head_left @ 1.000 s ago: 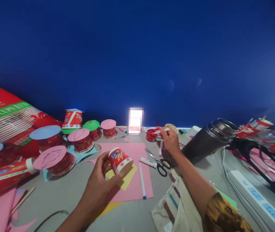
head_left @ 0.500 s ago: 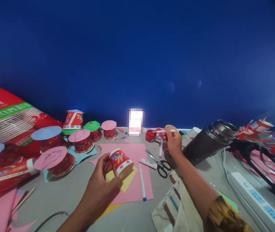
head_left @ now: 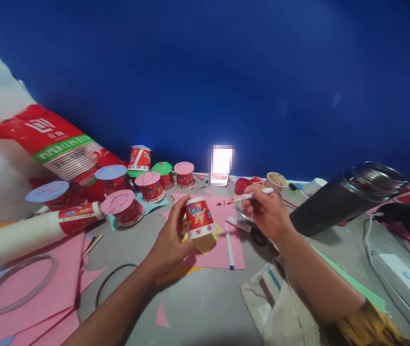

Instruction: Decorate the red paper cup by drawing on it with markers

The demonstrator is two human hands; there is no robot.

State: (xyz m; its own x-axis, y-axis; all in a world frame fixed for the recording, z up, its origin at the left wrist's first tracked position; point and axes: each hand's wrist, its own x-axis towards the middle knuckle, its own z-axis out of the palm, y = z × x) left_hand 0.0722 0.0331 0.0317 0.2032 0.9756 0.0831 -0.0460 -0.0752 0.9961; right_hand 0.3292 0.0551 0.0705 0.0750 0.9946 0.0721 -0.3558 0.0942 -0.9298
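Note:
A red and white patterned paper cup [head_left: 200, 217] is tilted in my left hand [head_left: 172, 240], its fingers wrapped round the cup's left side, above yellow and pink paper. My right hand [head_left: 267, 214] grips a white marker [head_left: 242, 197] whose red tip points left toward the cup without touching it. Below the cup, a white pen with a blue end [head_left: 229, 245] lies on the pink sheet [head_left: 239, 257]. Scissors [head_left: 258, 236] and a white glue stick [head_left: 239, 225] lie just left of my right wrist.
Paper cups with round paper tops [head_left: 148, 187] stand at the left, before a red bag [head_left: 66, 144]. A black flask [head_left: 334, 202] leans at the right, near a power strip [head_left: 406, 281]. A cloth [head_left: 280, 307] lies at the front.
My right hand has brought the marker down toward the cup, its red tip now pointing left. The cup is held more upright. The view has shifted left.

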